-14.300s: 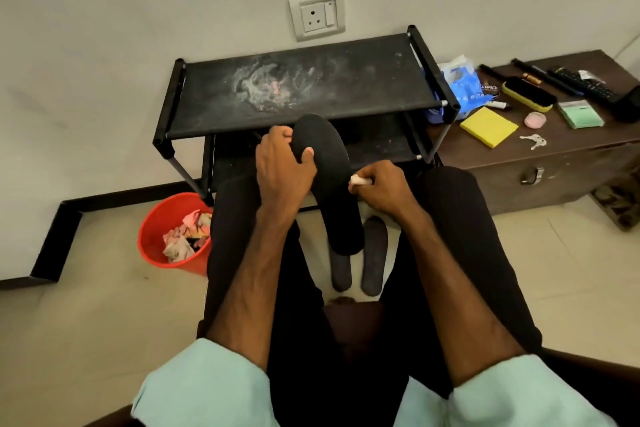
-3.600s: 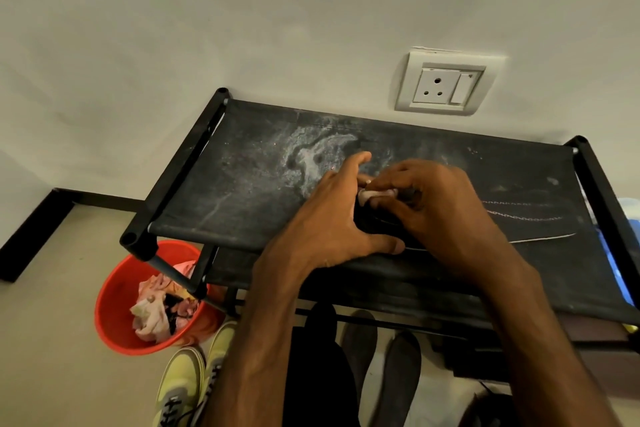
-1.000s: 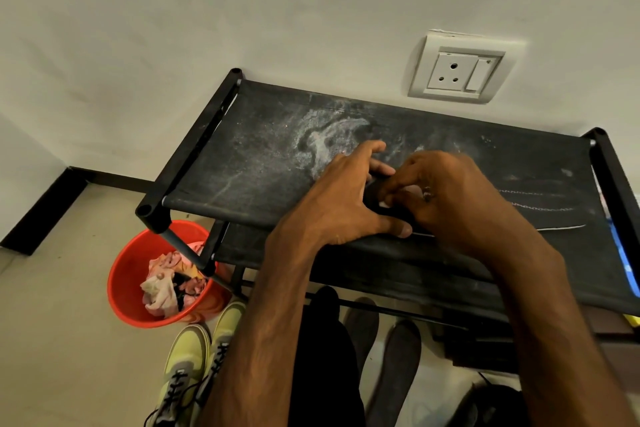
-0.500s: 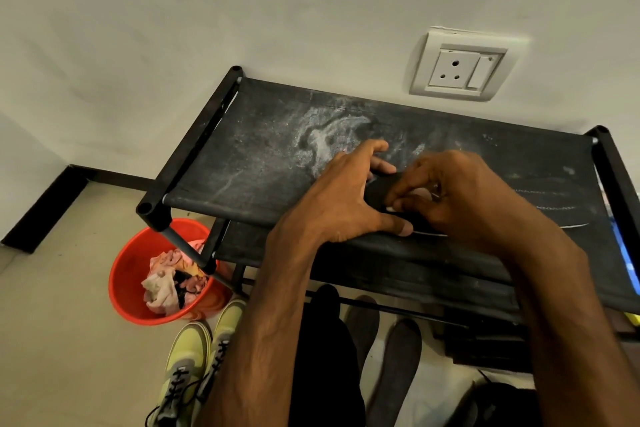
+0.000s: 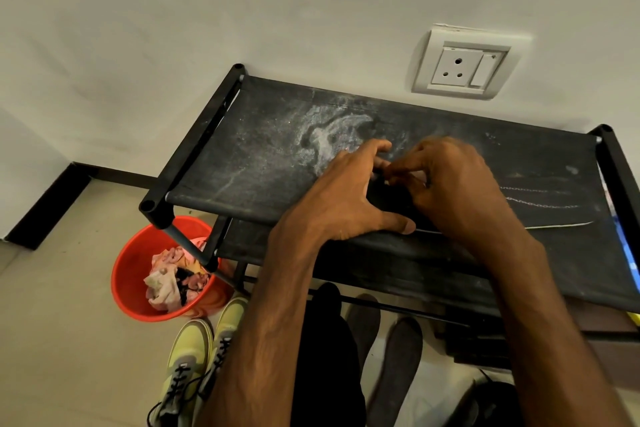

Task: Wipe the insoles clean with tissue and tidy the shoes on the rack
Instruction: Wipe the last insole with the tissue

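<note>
black insole (image 5: 540, 208) on rack top (image 5: 263, 163), under both hands' fingers (image 5: 398, 172)

Black insole (image 5: 540, 208) flat on rack (image 5: 263, 163)

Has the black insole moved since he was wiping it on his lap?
Yes. The insole now lies flat on the rack's top shelf, below the wall socket.

A red bucket (image 5: 138, 274) is seen on the beige tiled floor (image 5: 55, 340) at the lower left; crumpled cloth scraps (image 5: 169, 282) in pink, cream and black are held inside it. A white wall socket with switch (image 5: 467, 62) is mounted on the pale wall (image 5: 207, 10). A black skirting strip (image 5: 48, 199) is fitted along the wall's base.
</note>
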{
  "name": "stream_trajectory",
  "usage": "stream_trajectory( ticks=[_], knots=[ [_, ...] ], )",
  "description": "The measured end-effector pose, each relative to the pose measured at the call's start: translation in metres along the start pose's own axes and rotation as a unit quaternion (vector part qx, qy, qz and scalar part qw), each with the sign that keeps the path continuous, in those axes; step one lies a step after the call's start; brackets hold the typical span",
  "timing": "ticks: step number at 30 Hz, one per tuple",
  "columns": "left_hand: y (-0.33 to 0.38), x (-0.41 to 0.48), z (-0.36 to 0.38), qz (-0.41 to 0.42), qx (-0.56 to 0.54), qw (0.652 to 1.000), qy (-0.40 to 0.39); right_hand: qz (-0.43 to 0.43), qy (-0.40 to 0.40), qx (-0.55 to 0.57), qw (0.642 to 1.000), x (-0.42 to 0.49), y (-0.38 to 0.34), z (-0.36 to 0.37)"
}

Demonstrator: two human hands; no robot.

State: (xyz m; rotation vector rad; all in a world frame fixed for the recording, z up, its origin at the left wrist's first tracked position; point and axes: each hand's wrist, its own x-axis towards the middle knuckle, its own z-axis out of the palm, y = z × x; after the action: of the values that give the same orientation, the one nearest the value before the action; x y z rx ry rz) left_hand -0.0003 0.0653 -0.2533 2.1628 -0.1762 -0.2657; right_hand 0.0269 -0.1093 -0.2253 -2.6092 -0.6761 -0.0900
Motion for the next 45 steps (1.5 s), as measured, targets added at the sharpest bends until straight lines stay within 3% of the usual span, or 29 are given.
stream_trajectory(
  ticks=[3,8,10,15,18,25,31,33,37,42,45],
  knots=[
    [0.0,0.0,0.0,0.005,-0.002,1.0,0.004,-0.011,-0.085,0.06,0.995,-0.004,0.0,-0.016],
    [0.001,-0.001,0.0,0.011,0.001,1.0,0.007,0.019,-0.198,0.057,0.978,-0.01,0.001,-0.038],
    [0.001,0.0,-0.001,0.013,0.004,1.0,0.008,0.023,-0.188,0.051,0.98,-0.009,0.0,-0.035],
    [0.0,0.001,0.002,0.01,0.013,1.0,0.002,0.018,-0.016,-0.016,1.0,-0.002,-0.005,-0.003],
    [-0.003,0.003,0.002,0.01,0.016,1.0,-0.001,0.017,0.025,-0.045,0.999,0.001,-0.012,0.01],
    [-0.004,0.004,0.002,0.014,0.01,1.0,-0.003,-0.028,-0.091,0.053,0.994,0.001,-0.013,-0.006],
    [-0.005,0.003,0.002,0.015,0.021,1.0,0.003,0.012,0.024,0.005,1.0,0.001,-0.006,0.002],
    [-0.005,0.004,0.001,0.013,0.02,1.0,0.0,-0.009,-0.004,0.018,1.0,0.001,-0.006,0.001],
    [-0.004,0.003,0.001,0.021,0.02,1.0,0.001,-0.034,-0.137,0.1,0.985,-0.001,-0.005,-0.015],
    [-0.004,0.002,0.0,0.023,0.026,0.999,0.002,-0.001,-0.066,0.067,0.996,-0.002,0.003,-0.013],
    [-0.004,0.002,0.0,0.02,0.022,1.0,0.003,-0.012,-0.131,0.075,0.988,-0.003,0.005,-0.02]
  ],
)
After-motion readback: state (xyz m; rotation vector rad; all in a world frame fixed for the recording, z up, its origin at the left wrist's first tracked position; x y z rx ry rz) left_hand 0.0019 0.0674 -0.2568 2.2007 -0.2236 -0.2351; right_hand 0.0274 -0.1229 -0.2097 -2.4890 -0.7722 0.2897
